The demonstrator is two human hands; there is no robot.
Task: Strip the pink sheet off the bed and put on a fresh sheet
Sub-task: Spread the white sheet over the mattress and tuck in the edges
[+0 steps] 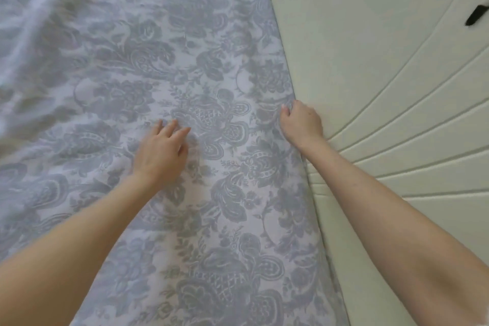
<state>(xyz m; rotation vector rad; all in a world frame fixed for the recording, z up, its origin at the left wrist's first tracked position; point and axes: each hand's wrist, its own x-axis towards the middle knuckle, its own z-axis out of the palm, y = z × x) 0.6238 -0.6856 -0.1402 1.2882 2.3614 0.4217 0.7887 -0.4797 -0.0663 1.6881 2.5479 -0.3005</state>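
Observation:
A white sheet [217,66] with a grey-blue floral pattern covers the bed and fills most of the view. My left hand [161,152] lies flat on it with the fingers straight, pressing the cloth near the middle. My right hand [300,123] is at the bed's right edge, its fingers curled round the sheet's edge where the sheet meets the cream headboard. No pink sheet is in view.
A cream padded headboard [383,61] with curved grooves runs along the right side of the bed. A small black object [476,17] shows at the far right edge. The sheet is rumpled and blurred at the upper left [34,21].

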